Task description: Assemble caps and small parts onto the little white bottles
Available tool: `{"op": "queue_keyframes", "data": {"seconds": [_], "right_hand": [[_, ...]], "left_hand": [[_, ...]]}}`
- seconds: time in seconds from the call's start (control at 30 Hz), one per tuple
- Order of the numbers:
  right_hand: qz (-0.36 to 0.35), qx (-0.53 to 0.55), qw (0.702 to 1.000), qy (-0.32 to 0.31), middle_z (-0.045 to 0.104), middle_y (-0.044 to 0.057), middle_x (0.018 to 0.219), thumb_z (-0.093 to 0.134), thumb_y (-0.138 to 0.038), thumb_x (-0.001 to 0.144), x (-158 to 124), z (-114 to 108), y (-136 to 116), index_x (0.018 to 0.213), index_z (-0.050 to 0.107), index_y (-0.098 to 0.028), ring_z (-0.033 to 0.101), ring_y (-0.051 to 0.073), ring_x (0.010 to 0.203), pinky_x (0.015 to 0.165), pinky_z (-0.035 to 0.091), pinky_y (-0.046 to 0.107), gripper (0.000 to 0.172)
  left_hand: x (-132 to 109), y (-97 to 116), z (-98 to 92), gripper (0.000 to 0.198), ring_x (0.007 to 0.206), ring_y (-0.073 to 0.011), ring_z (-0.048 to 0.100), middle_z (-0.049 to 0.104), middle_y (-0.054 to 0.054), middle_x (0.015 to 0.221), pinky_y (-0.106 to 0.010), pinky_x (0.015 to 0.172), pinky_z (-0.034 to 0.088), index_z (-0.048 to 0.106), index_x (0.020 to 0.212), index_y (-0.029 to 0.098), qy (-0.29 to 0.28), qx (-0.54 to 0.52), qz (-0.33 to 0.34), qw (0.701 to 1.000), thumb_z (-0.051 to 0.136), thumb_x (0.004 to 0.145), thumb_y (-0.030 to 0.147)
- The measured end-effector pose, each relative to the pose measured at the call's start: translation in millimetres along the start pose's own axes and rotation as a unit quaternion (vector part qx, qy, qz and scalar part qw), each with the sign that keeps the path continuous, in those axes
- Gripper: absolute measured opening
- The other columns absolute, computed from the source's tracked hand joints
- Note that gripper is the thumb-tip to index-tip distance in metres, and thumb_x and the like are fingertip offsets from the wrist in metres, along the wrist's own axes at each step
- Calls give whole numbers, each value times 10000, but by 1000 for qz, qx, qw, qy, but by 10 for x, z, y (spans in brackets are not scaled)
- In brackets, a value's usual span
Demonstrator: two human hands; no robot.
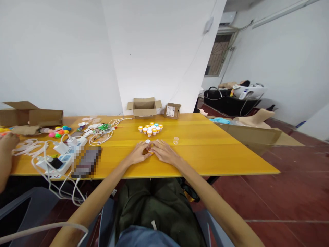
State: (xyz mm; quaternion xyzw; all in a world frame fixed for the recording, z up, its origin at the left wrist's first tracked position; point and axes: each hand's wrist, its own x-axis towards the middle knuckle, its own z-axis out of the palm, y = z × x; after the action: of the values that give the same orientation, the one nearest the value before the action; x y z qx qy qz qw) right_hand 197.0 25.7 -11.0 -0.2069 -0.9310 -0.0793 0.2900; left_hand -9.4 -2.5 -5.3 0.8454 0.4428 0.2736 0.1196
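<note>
Close to the table's front edge, my left hand point(138, 153) and my right hand point(165, 152) meet with bent fingers. Between them is a small orange-and-white piece point(150, 151), gripped by the fingertips of both and partly hidden. Just beyond the fingertips lies a white round cap point(147, 141). To the right of my right hand rests a clear plastic cup or lid point(176, 140). Farther back stands a cluster of several small white-topped orange containers point(149, 132), a few with blue or orange on top; their exact kind is too small to tell.
At the back are an open cardboard box point(144, 111) and a smaller carton point(172, 111). Left lie a phone point(88, 161), a power strip point(67, 157) with plugs and cables, and colourful balls point(59, 131). Another person's hand point(7, 142) is at the far left.
</note>
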Motion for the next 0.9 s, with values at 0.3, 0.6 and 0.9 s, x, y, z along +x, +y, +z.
{"op": "queue_keyframes", "data": {"seconds": [0.3, 0.6, 0.9], "right_hand": [[3, -3, 1000, 2, 645, 111, 1132, 489, -152, 965, -24, -30, -30, 1047, 681, -224, 561, 244, 1002, 852, 466, 399, 221], [43, 16, 999, 17, 650, 97, 1062, 489, -138, 958, -3, -48, -83, 964, 661, -211, 560, 234, 953, 845, 477, 385, 187], [94, 75, 992, 37, 663, 79, 1077, 535, -108, 927, -5, -25, -73, 859, 632, -220, 580, 224, 988, 868, 489, 379, 163]], "left_hand": [[-2, 5, 6, 143, 924, -225, 564, 625, -40, 915, -385, 928, 460, 625, 909, 221, 4, -12, 5, 1000, 600, 905, 362], [-4, 15, 6, 132, 937, -229, 570, 625, -37, 911, -383, 919, 464, 631, 930, 229, 9, -14, 4, 1000, 619, 892, 354], [-1, 24, -2, 163, 931, -222, 570, 629, -33, 927, -386, 934, 456, 631, 984, 221, 11, -32, 2, 999, 621, 896, 358]]}}
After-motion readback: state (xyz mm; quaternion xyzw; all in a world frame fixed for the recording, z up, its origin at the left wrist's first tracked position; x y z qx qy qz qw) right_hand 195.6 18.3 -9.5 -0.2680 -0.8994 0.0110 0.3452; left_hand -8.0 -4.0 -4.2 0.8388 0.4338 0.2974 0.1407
